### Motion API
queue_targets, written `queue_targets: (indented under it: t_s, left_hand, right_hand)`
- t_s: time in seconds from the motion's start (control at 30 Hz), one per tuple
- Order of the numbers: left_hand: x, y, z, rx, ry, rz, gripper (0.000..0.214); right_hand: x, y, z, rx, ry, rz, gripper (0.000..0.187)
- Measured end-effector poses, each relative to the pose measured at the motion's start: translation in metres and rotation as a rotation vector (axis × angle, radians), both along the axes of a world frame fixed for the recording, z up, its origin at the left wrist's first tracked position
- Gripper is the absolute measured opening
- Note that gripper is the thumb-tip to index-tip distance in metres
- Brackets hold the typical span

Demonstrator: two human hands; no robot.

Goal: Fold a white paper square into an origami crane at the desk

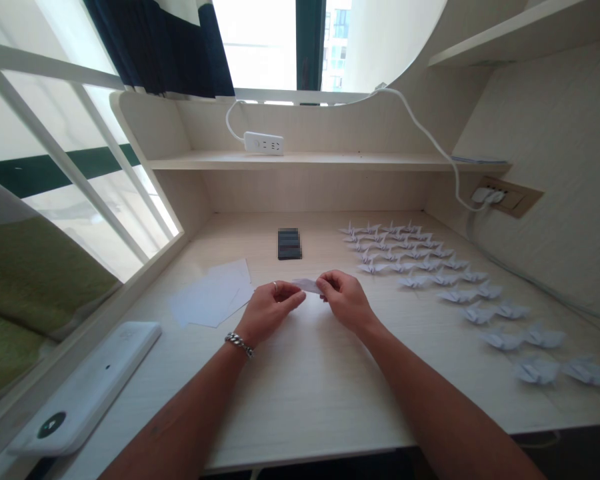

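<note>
A small folded piece of white paper (307,285) is held up just above the desk between my two hands. My right hand (347,298) pinches its right end between thumb and fingers. On the other side, my left hand (273,308) has its fingers closed around the left end, with the thumb below the paper's edge. A ring and a chain bracelet are on the left hand and wrist. Loose white paper sheets (215,293) lie overlapping just left of my left hand. Rows of folded white paper cranes (413,267) stand on the desk to the right.
A dark, pixelated rectangular object (289,244) lies beyond my hands. At the left edge is a long white device (87,387). A power strip (263,143) sits on the back shelf, its white cable (425,130) running to a wall socket (510,196).
</note>
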State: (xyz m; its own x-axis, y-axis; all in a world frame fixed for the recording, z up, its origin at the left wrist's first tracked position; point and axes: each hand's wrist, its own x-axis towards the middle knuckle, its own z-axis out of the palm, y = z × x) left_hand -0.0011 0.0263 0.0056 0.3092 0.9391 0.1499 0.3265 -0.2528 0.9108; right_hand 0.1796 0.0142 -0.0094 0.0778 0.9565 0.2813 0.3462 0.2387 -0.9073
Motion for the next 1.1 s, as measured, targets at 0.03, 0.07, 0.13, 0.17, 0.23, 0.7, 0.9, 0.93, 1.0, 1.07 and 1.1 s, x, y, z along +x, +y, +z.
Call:
queue_targets:
  t_s: [0.03, 0.07, 0.13, 0.17, 0.23, 0.7, 0.9, 0.93, 1.0, 1.07, 1.1]
  left_hand:
    - [0.002, -0.001, 0.0, 0.021, 0.017, -0.015, 0.027]
    - [0.003, -0.002, 0.0, 0.042, 0.031, -0.022, 0.026]
    - [0.004, -0.002, -0.001, 0.072, 0.04, -0.011, 0.026]
    - [0.004, -0.001, -0.002, 0.079, 0.034, 0.001, 0.027]
    - [0.004, 0.0, -0.004, 0.073, -0.015, 0.02, 0.027]
    - [0.006, -0.004, -0.002, 0.058, -0.062, 0.073, 0.023]
    - [0.004, -0.005, -0.002, 0.145, 0.075, 0.067, 0.024]
    - [0.004, -0.005, -0.002, 0.158, 0.095, 0.067, 0.024]
    - [0.004, -0.006, -0.002, 0.179, 0.13, 0.062, 0.023]
    - [0.004, -0.006, -0.002, 0.19, 0.14, 0.053, 0.02]
    - [0.004, -0.006, -0.003, 0.186, 0.125, 0.049, 0.018]
  right_hand:
    - [-0.002, 0.0, -0.001, -0.006, 0.043, 0.011, 0.021]
    - [-0.004, 0.0, -0.003, -0.014, 0.079, 0.025, 0.021]
    - [-0.008, 0.0, -0.005, -0.031, 0.124, 0.06, 0.022]
    - [-0.009, 0.0, -0.006, -0.042, 0.132, 0.077, 0.023]
    - [-0.011, 0.0, -0.008, -0.05, 0.104, 0.101, 0.022]
    - [-0.014, -0.01, 0.001, 0.163, -0.079, -0.044, 0.009]
    - [-0.014, -0.008, 0.0, 0.089, -0.084, -0.027, 0.01]
    - [-0.014, -0.008, 0.0, 0.075, -0.088, -0.017, 0.01]
    - [-0.015, -0.009, 0.001, 0.047, -0.102, 0.014, 0.01]
    - [-0.015, -0.01, 0.002, 0.027, -0.104, 0.043, 0.01]
    - [-0.016, -0.01, 0.002, 0.022, -0.095, 0.048, 0.009]
